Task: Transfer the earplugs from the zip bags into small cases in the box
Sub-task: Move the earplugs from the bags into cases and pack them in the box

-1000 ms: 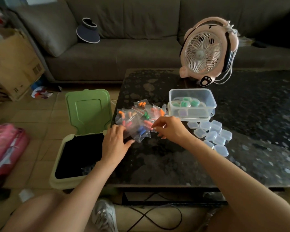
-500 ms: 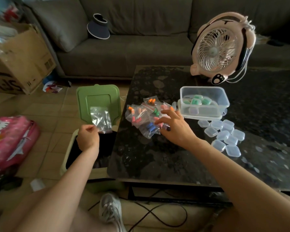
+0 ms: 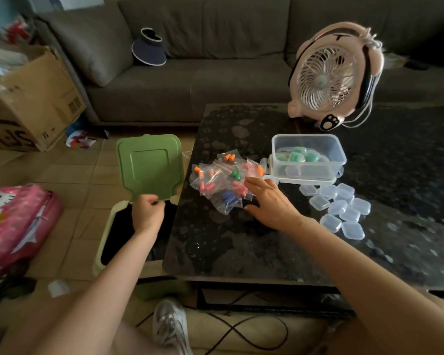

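Several small clear zip bags [image 3: 217, 184] of coloured foam earplugs [image 3: 228, 198] lie heaped on the black speckled tabletop [image 3: 231, 242], just beside the clear plastic box [image 3: 318, 171]. The right hand [image 3: 271, 203] rests on the heap, its grip slack, fingers spread. The left hand [image 3: 147, 213] hovers over the open green lidded bin [image 3: 149, 165], fingers curled; whether that grip pinches anything I cannot tell. Small clear cases [image 3: 337, 208] cluster near the box.

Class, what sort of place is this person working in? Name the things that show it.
Probably a home living room: a grey sofa stands behind a low dark table, and a pink fan sits on it.
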The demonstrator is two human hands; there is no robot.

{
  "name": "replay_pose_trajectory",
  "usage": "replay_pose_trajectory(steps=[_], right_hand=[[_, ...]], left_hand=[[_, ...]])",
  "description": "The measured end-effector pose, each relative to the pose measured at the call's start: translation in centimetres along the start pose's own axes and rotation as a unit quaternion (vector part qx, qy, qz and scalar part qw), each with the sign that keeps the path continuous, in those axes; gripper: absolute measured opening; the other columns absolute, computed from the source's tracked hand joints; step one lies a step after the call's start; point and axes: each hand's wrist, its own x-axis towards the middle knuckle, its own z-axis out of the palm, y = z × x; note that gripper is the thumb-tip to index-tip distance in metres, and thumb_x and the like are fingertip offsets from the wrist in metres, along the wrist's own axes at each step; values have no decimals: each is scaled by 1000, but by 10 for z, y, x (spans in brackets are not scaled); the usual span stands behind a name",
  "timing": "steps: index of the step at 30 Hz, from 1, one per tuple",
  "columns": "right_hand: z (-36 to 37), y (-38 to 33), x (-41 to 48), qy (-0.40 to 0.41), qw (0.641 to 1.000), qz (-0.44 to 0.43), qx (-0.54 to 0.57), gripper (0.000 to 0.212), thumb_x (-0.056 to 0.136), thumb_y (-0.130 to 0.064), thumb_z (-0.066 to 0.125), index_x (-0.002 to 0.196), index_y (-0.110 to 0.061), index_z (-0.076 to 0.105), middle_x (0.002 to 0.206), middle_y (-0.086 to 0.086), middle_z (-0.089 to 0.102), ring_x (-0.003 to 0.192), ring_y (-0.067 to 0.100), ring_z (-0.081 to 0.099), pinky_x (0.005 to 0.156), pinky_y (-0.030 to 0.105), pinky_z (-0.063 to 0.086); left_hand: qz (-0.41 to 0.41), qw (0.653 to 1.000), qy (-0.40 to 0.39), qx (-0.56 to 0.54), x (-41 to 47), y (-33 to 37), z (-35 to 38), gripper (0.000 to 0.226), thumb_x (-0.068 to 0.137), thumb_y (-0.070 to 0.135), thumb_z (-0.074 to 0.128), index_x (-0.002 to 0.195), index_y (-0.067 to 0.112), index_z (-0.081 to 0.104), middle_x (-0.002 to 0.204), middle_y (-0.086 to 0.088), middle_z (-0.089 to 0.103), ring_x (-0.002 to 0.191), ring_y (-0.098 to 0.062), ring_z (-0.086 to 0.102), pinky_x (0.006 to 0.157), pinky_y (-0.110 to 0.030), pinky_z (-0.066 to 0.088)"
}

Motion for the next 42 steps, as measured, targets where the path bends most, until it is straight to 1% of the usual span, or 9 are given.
replay_pose_trajectory(steps=[2,8,15,23,29,33,36,40,42], right_hand=[[-1,1,1,6,1000,5,-2,60,91,-23,59,145,-17,35,153,-1,29,139,24,24,113,35,25],[-4,6,-2,6,1000,10,-9,57,90,-22,61,143,-20,40,151,-2,32,137,24,26,112,36,28],[-7,12,-8,-3,1000,1,-20,44,88,-24,63,131,-29,55,150,-1,31,136,26,25,109,38,32],[-13,15,-11,72,996,16,56,37,84,-15,66,119,-15,52,127,3,53,120,23,45,92,31,40],[-25,14,-13,117,947,89,286,43,80,-12,73,116,-13,50,86,5,67,75,14,63,71,28,53],[-37,22,-19,52,853,145,499,23,84,-3,66,107,-3,63,83,13,67,65,13,66,69,27,57],[-38,29,-23,-15,836,151,527,12,89,-15,63,93,-5,68,77,9,67,71,15,64,75,31,56],[-39,31,-30,-28,825,156,543,12,90,-15,62,84,-6,67,73,6,65,69,13,62,62,21,52],[-40,31,-31,-17,830,168,532,13,90,-14,61,88,-3,67,73,6,65,68,12,62,60,19,52]], left_hand=[[81,997,-9,-1,-13,18,5,20,91,11,58,111,8,59,114,-8,61,101,-22,59,87,-34,48],[325,943,-54,44,-54,59,32,8,86,7,62,93,11,63,99,-1,62,89,-12,58,73,-17,44],[436,829,-134,325,-70,70,66,32,94,20,52,124,20,61,147,8,39,137,-17,27,117,-45,14],[499,849,-71,162,-79,79,71,19,86,10,63,102,16,72,107,3,65,106,-15,55,100,-32,38],[354,919,-140,-105,-99,104,44,9,83,-2,65,84,7,63,87,-2,63,71,-4,66,60,-11,48],[166,931,-211,-248,-105,111,35,11,88,-8,56,85,2,58,81,-4,67,68,-2,69,56,-12,49],[72,923,-220,-307,-102,110,35,11,89,-7,55,90,3,59,87,-10,71,73,-16,72,56,-17,52],[73,933,-236,-263,-98,104,46,11,85,0,63,95,5,60,95,-10,69,73,-10,71,61,-16,54],[206,957,-167,-119,-97,98,53,20,82,11,70,99,9,60,101,-1,65,82,-2,66,72,-15,52]])
